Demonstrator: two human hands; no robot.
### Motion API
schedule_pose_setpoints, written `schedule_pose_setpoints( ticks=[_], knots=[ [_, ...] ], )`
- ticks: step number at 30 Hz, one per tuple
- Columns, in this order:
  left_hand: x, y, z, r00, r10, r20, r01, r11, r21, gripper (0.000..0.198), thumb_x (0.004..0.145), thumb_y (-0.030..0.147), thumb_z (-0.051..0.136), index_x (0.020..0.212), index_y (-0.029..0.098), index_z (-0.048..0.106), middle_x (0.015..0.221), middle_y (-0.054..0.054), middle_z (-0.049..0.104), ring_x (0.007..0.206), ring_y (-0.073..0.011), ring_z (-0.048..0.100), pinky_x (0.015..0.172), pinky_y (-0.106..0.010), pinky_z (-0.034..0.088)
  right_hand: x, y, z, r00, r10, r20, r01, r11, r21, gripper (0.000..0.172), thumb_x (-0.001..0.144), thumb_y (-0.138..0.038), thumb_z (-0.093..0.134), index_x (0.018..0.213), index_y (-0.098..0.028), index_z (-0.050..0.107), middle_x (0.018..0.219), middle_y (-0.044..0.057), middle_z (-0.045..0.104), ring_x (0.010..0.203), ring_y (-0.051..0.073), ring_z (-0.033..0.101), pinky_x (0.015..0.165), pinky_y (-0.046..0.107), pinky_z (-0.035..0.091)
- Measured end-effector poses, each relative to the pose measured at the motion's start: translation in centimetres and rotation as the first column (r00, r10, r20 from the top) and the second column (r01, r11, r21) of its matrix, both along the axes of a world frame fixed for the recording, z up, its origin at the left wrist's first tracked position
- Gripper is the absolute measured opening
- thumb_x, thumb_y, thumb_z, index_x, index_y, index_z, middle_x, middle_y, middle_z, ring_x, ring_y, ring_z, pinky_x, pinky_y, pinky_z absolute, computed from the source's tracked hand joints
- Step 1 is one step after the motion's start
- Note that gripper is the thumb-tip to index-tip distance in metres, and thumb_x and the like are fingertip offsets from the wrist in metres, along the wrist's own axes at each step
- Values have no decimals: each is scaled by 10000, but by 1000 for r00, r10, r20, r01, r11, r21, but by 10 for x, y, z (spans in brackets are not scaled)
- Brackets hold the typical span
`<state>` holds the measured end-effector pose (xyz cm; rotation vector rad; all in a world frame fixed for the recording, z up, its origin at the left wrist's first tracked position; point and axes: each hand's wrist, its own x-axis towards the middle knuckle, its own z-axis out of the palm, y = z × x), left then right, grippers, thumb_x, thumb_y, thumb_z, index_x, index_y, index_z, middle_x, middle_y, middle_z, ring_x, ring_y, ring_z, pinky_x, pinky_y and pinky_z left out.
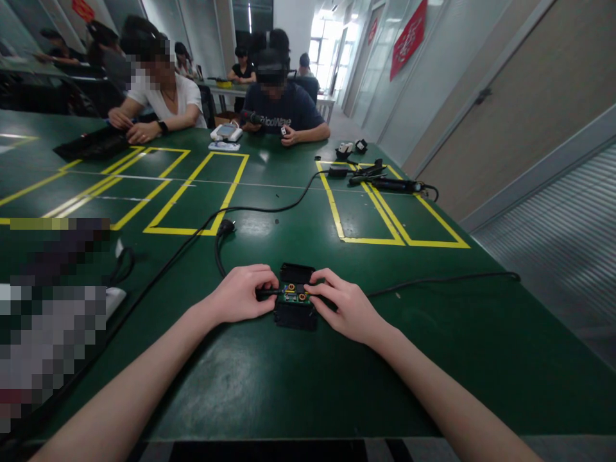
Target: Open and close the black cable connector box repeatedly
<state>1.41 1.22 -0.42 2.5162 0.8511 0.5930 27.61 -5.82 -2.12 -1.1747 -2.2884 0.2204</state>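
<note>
Room was a long corridor-ish workspace. Big green table (pixel 298 378) marked with yellow tape rectangles (pixel 370 218), pale wall (pixel 447 77) on the right with a red banner (pixel 409 38), ribbed grey floor (pixel 553 256). Daylight blasted in through the far windows (pixel 327 45), and more tables (pixel 226 86) sat further back.

Near the table's (pixel 289 385) near edge, the open casing (pixel 294 301) is lying between your hands: your left hand (pixel 240 296) is touching its left side and your right hand (pixel 344 308) its right. A lead (pixel 217 247) is looping away behind the left hand, and a cable (pixel 443 280) is trailing right from behind the right hand. Tools (pixel 385 183) are lying far right.
</note>
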Motion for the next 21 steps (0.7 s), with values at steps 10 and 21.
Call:
schedule_pose_setpoints(
  ticks=[10, 21],
  knots=[
    [4, -1, 0, 999, 21, -32, -20, 1000, 19, 17, 793, 181, 616, 788, 191, 603, 713, 36, 557, 616, -121, 524, 584, -228, 365, 8, -3, 5, 995, 28, -93, -32, 999, -43, 534, 887, -305, 730, 1397, -233, 588, 1306, 130, 637, 1117, 261, 705, 883, 390, 626],
    [7, -4, -1, 996, 84, 13, -85, 993, 78, 40, 816, 199, 621, 846, 197, 593, 1172, -53, 630, 785, -150, 641, 676, -268, 527, 15, 10, -1, 993, 4, -115, -11, 998, -57, 425, 904, -287, 726, 1319, -237, 650, 1312, 128, 641, 1153, 270, 700, 956, 429, 611]
  ],
)
